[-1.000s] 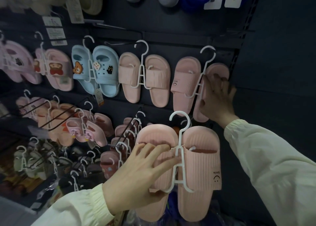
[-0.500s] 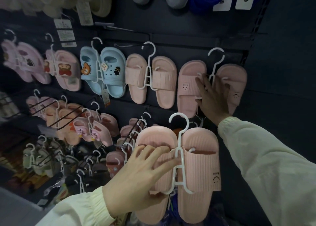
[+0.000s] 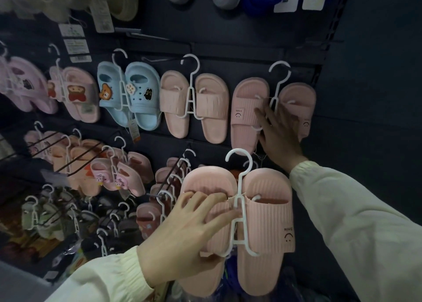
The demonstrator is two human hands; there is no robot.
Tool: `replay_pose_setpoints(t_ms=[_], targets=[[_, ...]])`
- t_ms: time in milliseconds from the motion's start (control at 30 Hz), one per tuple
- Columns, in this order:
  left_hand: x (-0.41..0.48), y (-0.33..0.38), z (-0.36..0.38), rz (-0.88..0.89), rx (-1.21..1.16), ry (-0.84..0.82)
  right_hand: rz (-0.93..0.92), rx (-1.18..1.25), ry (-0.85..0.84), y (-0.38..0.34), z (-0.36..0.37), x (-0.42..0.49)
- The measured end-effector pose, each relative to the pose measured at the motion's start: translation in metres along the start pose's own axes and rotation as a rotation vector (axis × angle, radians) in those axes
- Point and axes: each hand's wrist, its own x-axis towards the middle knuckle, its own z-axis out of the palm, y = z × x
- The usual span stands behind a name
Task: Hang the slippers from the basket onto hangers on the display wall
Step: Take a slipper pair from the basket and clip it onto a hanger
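Fingers [image 3: 194, 201] of the left hand [image 3: 182, 231] curl over the strap of a pink pair [image 3: 265, 228] on its white hanger [image 3: 238, 210], low before the display wall [image 3: 251, 50]. The right hand [image 3: 279, 137], fingers straight, has slid to the middle of the hung pair [image 3: 249, 110], now straighter and seemingly settled; the held pair likely goes next.
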Motion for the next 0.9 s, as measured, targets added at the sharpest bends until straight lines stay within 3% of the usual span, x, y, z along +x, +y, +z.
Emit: replay_pose_setpoints(t_ms=[200,400,633,800,900], targets=[[0.006,0.002,-0.001,0.017,0.000,-0.011,-0.009,0.147,0.041,0.002,-0.011,-0.024],[0.016,0.001,-0.006,0.050,0.052,-0.034,0.023,0.500,0.338,0.005,-0.055,-0.075],[0.032,-0.007,-0.015,0.088,0.053,-0.015,0.045,0.541,0.485,0.006,-0.123,-0.137],[0.049,-0.010,-0.025,0.129,0.080,0.043,-0.206,0.289,0.348,-0.009,-0.131,-0.172],[0.059,-0.009,-0.035,0.154,0.086,0.097,-0.232,0.172,0.180,-0.018,-0.132,-0.182]])
